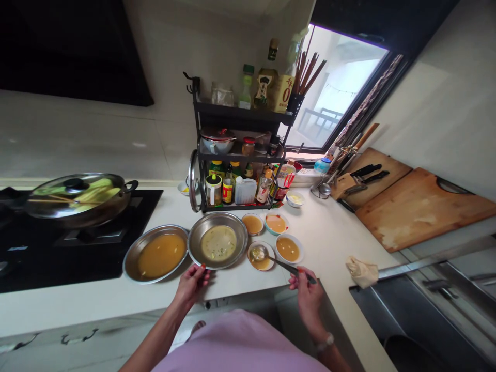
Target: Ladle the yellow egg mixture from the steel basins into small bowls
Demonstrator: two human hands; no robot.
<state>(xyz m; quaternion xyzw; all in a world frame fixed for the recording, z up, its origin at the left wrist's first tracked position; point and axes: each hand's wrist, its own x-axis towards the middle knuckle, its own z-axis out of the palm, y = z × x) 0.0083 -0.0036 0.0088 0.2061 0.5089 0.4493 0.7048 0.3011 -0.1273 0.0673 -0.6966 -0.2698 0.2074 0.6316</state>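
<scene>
My left hand (192,282) grips the near rim of a tilted steel basin (201,235) holding a little pale liquid. My right hand (306,287) is closed on the handle of a metal spoon (271,257), whose bowl rests over a small bowl of orange-brown liquid (260,257). Three more small bowls of the same liquid stand close by: one to the right (289,248), two behind (252,224) (276,223). A second steel basin (159,254) full of orange liquid sits to the left.
A lidded pan (77,197) sits on the black hob (58,248) at left. A black rack (236,150) of bottles and jars stands behind the bowls. Wooden cutting boards (418,206) and knives (366,174) lie right, a crumpled cloth (362,272) by the sink (426,310).
</scene>
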